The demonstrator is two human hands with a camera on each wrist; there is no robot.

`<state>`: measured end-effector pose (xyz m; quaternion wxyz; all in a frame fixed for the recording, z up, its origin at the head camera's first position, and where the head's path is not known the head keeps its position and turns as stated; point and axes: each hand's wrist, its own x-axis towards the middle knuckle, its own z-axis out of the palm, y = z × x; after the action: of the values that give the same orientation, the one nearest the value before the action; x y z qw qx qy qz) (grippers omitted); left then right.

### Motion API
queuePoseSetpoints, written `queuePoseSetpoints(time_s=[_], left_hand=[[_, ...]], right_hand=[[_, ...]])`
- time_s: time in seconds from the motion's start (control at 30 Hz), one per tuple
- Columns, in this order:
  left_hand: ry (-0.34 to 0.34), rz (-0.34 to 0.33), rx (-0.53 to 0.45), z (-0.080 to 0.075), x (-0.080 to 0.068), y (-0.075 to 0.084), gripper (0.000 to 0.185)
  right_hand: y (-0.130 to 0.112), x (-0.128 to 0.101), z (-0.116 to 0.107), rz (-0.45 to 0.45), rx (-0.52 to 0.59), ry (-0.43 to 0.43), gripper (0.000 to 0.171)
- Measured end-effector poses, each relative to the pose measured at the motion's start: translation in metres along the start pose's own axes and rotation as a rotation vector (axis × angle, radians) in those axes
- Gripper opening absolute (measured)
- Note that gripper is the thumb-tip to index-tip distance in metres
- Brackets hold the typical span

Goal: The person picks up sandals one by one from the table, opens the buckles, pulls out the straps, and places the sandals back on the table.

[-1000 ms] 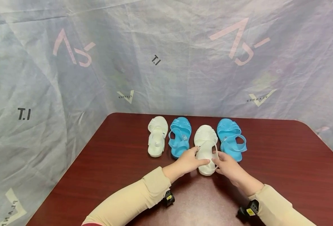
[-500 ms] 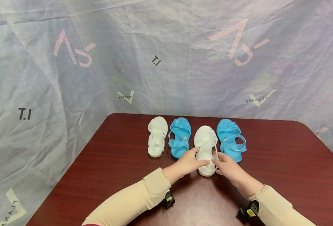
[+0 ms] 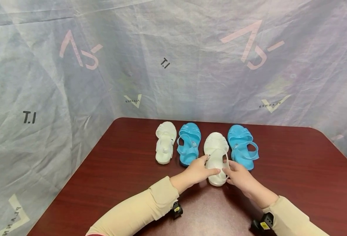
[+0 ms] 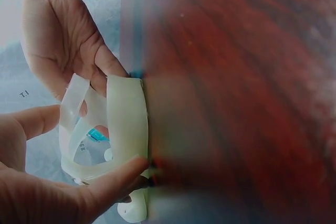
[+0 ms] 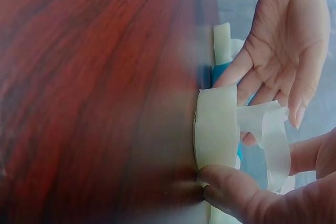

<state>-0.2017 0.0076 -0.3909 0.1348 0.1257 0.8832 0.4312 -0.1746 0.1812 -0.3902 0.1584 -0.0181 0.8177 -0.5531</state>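
Observation:
A white sandal (image 3: 216, 144) lies on the table with its toe pointing away from me, heel towards me. My left hand (image 3: 197, 169) holds it from the left, thumb over the heel area and fingers along its side. From the right, my right hand (image 3: 240, 177) holds the heel end, with the fingers by the loose heel strap. In the left wrist view, a finger of the left hand (image 4: 58, 192) presses the edge of the sole (image 4: 127, 124). The right wrist view shows the right hand (image 5: 262, 198) against the opposite sole edge, thumb near the strap (image 5: 276, 145).
A blue sandal (image 3: 189, 131) and another white sandal (image 3: 165, 129) lie to the left. A second blue sandal (image 3: 239, 133) lies close on the right. All stand on the dark red table (image 3: 117, 170), with a printed grey cloth (image 3: 191, 82) behind.
The held white sandal has slid slightly towards me, both hands keeping on it. The view has shifted a little; the other sandals stay in place.

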Motion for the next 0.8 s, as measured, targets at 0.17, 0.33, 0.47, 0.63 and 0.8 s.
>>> queuePoseSetpoints(time_s=[0.17,0.33,0.47,0.63,0.8], left_hand=[[-0.006,0.010,0.006,0.0004,0.0007,-0.0014,0.073],[-0.011,0.016,0.011,0.0009,0.0013,-0.0029,0.073],[-0.010,0.013,0.011,0.0015,0.0006,-0.0031,0.074],[-0.011,0.012,0.012,0.0017,-0.0008,-0.0019,0.074],[-0.010,0.011,0.013,0.0023,-0.0008,-0.0016,0.073]], right_hand=[[0.0011,-0.0008,0.0002,0.000,-0.007,0.004,0.052],[0.0008,-0.0012,0.0002,0.007,-0.013,0.009,0.052],[0.0017,-0.0015,0.0001,0.005,-0.012,0.007,0.052],[0.0017,-0.0026,0.0000,0.001,-0.006,0.000,0.052],[0.0008,-0.0037,-0.0001,-0.001,0.000,-0.004,0.053]])
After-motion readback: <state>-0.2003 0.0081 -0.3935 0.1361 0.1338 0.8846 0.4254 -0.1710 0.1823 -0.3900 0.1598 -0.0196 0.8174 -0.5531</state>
